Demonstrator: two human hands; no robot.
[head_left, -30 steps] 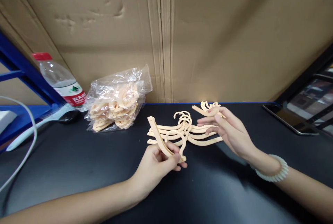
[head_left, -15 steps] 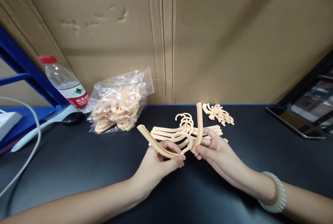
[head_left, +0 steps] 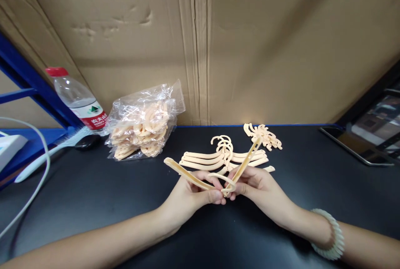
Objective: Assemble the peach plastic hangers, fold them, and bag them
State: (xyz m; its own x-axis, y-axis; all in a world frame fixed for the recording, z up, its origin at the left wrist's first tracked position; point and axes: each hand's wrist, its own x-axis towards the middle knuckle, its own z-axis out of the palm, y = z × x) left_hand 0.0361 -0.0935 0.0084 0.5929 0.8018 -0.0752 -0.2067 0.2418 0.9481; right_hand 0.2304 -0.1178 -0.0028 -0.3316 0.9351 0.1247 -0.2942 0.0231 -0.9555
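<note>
My left hand point(head_left: 184, 198) pinches a cream-coloured hanger arm piece point(head_left: 183, 171), which slopes up to the left. In my right hand point(head_left: 265, 189) is a second hanger arm piece point(head_left: 246, 161), angled up to the right with its hollow side showing. Between my fingertips the inner ends come together beside a curved hanger hook point(head_left: 230, 182). Whether the parts are locked together cannot be made out, since fingers cover the joint. Just behind my hands lies a stack of cream hangers point(head_left: 201, 161), hooks pointing away from me.
Small loose cream hook parts point(head_left: 265, 136) lie at the back right. A clear plastic bag point(head_left: 142, 125) of cream parts leans at the back left, near a water bottle point(head_left: 83, 102) and a light-blue brush point(head_left: 53, 152). A dark tablet-like device point(head_left: 356, 146) lies far right.
The right arm piece has tilted from nearly upright to a rightward slant, and its inner end has met the left piece. The hook has tipped down toward me. My hands have drawn closer together.
</note>
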